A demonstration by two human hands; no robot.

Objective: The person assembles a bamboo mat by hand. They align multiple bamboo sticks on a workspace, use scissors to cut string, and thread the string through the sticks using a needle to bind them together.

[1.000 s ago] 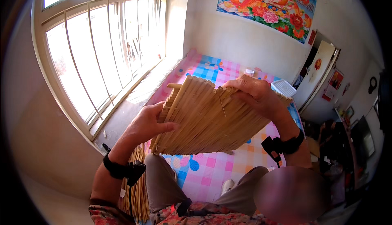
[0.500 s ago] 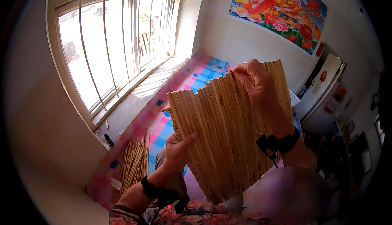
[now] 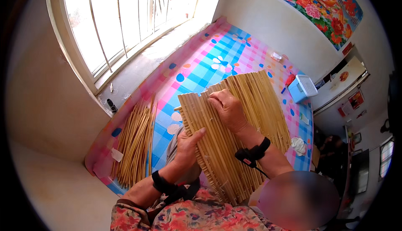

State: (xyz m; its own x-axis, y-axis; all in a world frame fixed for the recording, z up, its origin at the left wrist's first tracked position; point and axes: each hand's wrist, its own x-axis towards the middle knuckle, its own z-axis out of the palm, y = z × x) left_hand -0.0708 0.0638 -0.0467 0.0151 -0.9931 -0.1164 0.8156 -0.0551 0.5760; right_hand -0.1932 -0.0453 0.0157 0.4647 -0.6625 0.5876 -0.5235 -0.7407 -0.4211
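A mat of pale, straight stalks (image 3: pixel 260 105) set side by side is tilted up in front of me, with an uneven top edge. My left hand (image 3: pixel 187 149) grips its left edge, thumb on the face and the other fingers mostly hidden. Close to the top edge, left of the mat's middle, my right hand (image 3: pixel 229 110) is closed in a pinch over the stalks. Whatever those fingertips hold is too small or hidden to make out. Thread-like bits show along the stalks. A loose stalk end sticks out at the upper left edge.
Loose stalks (image 3: pixel 134 147) lie in a pile on the checked sheet (image 3: pixel 197 69) at left. A dark small cylinder (image 3: pixel 112 105) stands on the sill below the barred window (image 3: pixel 125 30). At right are a blue box (image 3: pixel 296 92) with a white lid and a crumpled white cloth (image 3: pixel 298 146).
My right hand has moved left and down along the top edge of the mat. The mat leans back lower, and more of the sheet shows. My left hand keeps its grip.
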